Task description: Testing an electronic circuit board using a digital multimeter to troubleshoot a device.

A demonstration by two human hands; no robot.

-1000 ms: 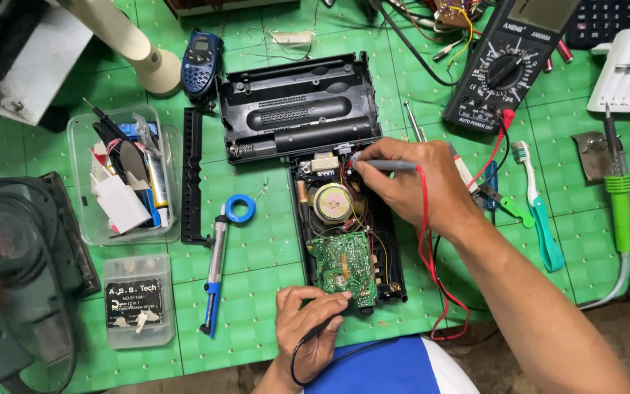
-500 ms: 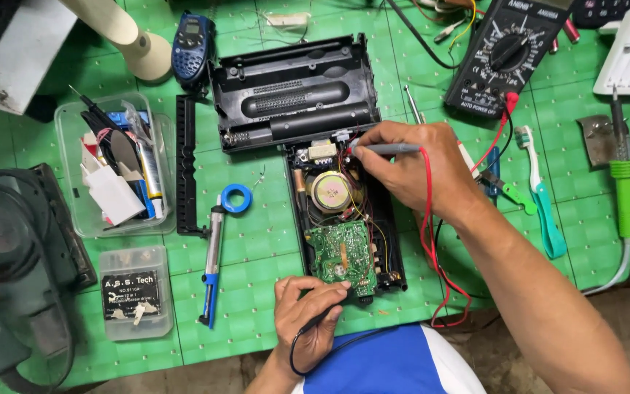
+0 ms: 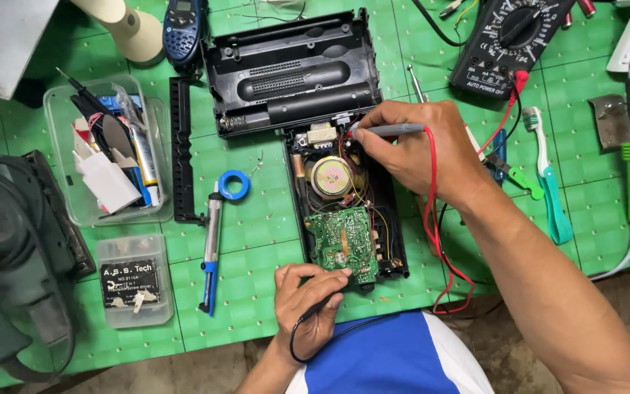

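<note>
With both probe tips sitting among bare metal parts, the likeliest slip is a tip skating sideways and bridging two neighbouring contacts, and that would come from a small wobble of either wrist, since neither hand appears to be braced on anything solid. The right hand (image 3: pixel 417 149), just right of the frame's centre, is closing its fingers around a grey probe (image 3: pixel 388 130) held like a pen, its tip pointing left into the upper end of the opened radio body (image 3: pixel 344 204), close to the small transformer (image 3: pixel 320 136) and just above the round speaker (image 3: pixel 329 177); whether the tip is actually touching metal is too fine to tell. The red lead (image 3: pixel 432 219) is looping down from that probe past the wrist and could snag and tug the tip off its spot. The left hand (image 3: pixel 308 299), at lower centre, is pinching a black probe (image 3: pixel 320 305) between thumb and curled fingers, pressing its tip against the lower edge of the green circuit board (image 3: pixel 344 244), with the black lead (image 3: pixel 294 343) curling under the wrist. The board looks lifted and loose in the case, so pressure from that tip might be rocking it and straining the thin wires running up to the speaker. The detached back shell (image 3: pixel 293 69) is lying at upper centre, touching the body's top end, and the black multimeter (image 3: pixel 512 40) is sitting at upper right, well out of the line of sight toward the probes, so a glance at it could let a tip wander.
</note>
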